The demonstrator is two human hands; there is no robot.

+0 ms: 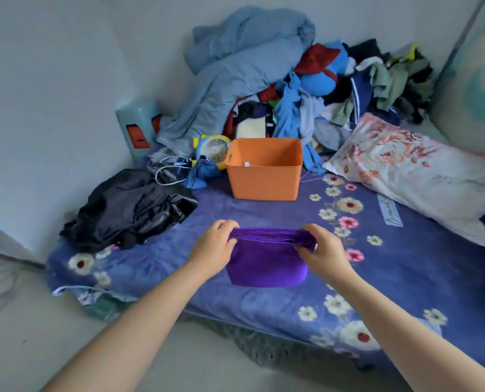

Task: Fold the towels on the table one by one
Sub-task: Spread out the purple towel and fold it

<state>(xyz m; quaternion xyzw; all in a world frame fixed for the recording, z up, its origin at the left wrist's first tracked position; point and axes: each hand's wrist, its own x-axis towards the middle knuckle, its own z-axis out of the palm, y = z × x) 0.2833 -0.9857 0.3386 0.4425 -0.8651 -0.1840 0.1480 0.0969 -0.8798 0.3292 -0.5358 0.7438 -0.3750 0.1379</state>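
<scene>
A purple towel, folded into a small thick rectangle, hangs just above the blue flowered blanket. My left hand grips its top left corner and my right hand pinches its top right corner. The stacked layered edges run between the two hands along the top. The lower folded edge curves down toward me. Behind the towel stands an orange plastic bin, open at the top, with only a small white scrap showing inside.
A black garment heap lies at the left. A tall pile of mixed clothes and a blue-grey duvet fills the back. A flowered pillow lies at the right. A small white fan sits left of the bin.
</scene>
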